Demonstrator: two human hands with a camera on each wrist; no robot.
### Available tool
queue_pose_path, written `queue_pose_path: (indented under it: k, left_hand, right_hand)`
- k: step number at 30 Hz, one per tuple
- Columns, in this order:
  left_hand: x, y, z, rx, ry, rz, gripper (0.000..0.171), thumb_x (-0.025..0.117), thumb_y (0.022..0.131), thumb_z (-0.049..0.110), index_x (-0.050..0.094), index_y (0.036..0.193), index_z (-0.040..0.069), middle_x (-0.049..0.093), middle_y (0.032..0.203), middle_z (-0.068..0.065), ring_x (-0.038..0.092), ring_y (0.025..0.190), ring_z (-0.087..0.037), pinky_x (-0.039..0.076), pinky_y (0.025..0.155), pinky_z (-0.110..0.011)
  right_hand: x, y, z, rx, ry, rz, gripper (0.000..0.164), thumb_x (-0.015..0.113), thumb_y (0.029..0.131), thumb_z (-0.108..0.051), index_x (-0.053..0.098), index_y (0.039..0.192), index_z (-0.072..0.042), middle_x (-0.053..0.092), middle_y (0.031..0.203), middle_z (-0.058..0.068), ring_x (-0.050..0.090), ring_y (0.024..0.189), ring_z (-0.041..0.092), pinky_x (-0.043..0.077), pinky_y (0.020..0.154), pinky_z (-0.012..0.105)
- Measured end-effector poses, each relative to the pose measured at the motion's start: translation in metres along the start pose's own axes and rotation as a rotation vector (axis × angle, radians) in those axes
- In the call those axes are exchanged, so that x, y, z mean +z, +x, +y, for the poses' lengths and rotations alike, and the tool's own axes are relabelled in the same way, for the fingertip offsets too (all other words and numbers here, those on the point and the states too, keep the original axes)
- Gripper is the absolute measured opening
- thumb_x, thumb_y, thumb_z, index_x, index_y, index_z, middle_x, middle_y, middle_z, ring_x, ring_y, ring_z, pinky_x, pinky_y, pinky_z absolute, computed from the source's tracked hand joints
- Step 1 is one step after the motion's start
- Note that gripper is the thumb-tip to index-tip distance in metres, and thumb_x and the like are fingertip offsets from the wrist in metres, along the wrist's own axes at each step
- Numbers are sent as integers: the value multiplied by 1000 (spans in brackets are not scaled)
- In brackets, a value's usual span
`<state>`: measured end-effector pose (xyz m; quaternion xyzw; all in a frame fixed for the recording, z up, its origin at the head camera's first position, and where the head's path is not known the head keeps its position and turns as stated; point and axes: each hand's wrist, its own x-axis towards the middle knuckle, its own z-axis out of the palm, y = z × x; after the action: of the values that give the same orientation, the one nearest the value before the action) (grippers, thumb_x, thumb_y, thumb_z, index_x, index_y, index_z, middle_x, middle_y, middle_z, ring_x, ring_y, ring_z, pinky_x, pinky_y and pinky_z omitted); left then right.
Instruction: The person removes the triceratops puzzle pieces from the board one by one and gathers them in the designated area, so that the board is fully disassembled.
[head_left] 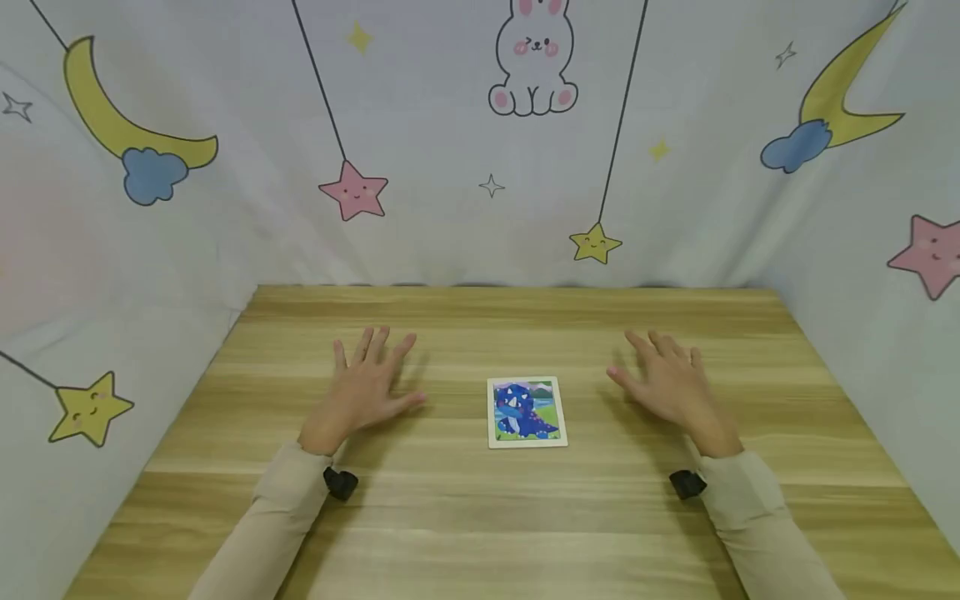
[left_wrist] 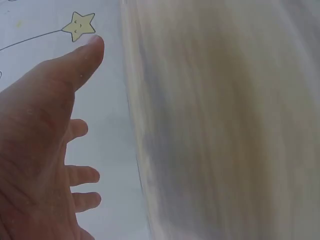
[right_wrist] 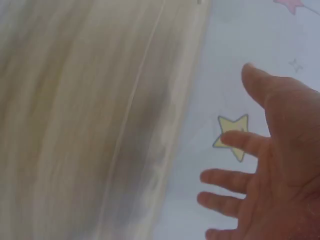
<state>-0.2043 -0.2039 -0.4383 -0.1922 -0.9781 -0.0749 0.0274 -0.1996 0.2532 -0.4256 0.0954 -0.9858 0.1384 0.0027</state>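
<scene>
A small rectangular picture (head_left: 527, 412) with a white border lies flat near the middle of the table; it shows a blue cartoon dinosaur by water. To its left, my left hand (head_left: 363, 392) is held palm down with fingers spread, apart from the picture. My right hand (head_left: 666, 383) is on the other side, fingers extended and thumb pointing inward, also holding nothing. In the left wrist view the left hand (left_wrist: 37, 140) has its thumb out and nothing in its grasp. The right wrist view likewise shows the right hand (right_wrist: 285, 155) with separated fingers.
The wood-grain table (head_left: 480, 517) stretches under both arms. A white curtain (head_left: 435, 108) printed with stars, moons and a rabbit hangs behind the table and along both sides. A small black device (head_left: 341, 483) sits at the left wrist, another (head_left: 687, 483) at the right.
</scene>
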Motion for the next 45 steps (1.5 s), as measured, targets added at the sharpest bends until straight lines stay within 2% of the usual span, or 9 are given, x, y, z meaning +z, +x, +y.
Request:
queue_pose_path:
  k: [7, 15, 19, 26, 33, 39, 45]
  left_hand:
    - [4, 10, 16, 63, -26, -11, 89, 63, 87, 67, 37, 156, 17, 31, 156, -26, 22, 146, -48, 4, 110, -73]
    - [9, 19, 33, 106, -73, -18, 85, 67, 85, 65, 47, 148, 11, 44, 148, -21, 38, 137, -46, 11, 112, -69]
    - [9, 22, 41, 134, -100, -25, 84, 68, 85, 63, 48, 148, 11, 49, 144, -19, 45, 131, -45, 18, 112, -67]
    - [10, 27, 51, 195, -140, -71, 83, 67, 85, 64, 50, 147, 12, 52, 140, -19, 48, 128, -43, 32, 107, -60]
    - [14, 31, 59, 208, -164, -119, 80, 69, 84, 64, 53, 146, 17, 54, 135, -15, 50, 124, -36, 35, 106, -58]
    - [17, 35, 71, 264, -178, -134, 77, 70, 83, 64, 55, 143, 18, 53, 133, -14, 50, 123, -35, 35, 105, -58]
    - [19, 36, 79, 284, -154, -138, 78, 71, 83, 64, 55, 143, 18, 50, 135, -14, 48, 124, -36, 34, 107, -57]
  right_hand:
    - [6, 9, -20, -188, 74, -21, 63, 61, 99, -40, 45, 149, -4, 40, 150, 29, 36, 139, 46, 14, 110, 71]
    - [13, 19, -48, -277, 151, -9, 44, 65, 98, -25, 60, 136, -3, 57, 138, 21, 47, 132, 41, 24, 111, 63]
    - [17, 24, -61, -306, 155, -24, 40, 65, 97, -22, 62, 132, -4, 60, 134, 17, 50, 129, 38, 27, 111, 59]
    - [26, 35, -85, -335, 174, -68, 35, 69, 95, -24, 67, 126, -7, 64, 129, 15, 56, 122, 36, 38, 104, 55]
    - [37, 46, -106, -351, 248, -144, 30, 68, 96, -27, 69, 120, -9, 62, 131, 13, 53, 126, 33, 39, 105, 52]
    - [44, 48, -114, -385, 243, -165, 22, 72, 94, -25, 70, 110, -9, 59, 133, 16, 53, 126, 34, 39, 105, 52]
    - [50, 48, -116, -380, 232, -190, 20, 74, 92, -25, 71, 107, -11, 56, 138, 18, 49, 129, 37, 34, 108, 56]
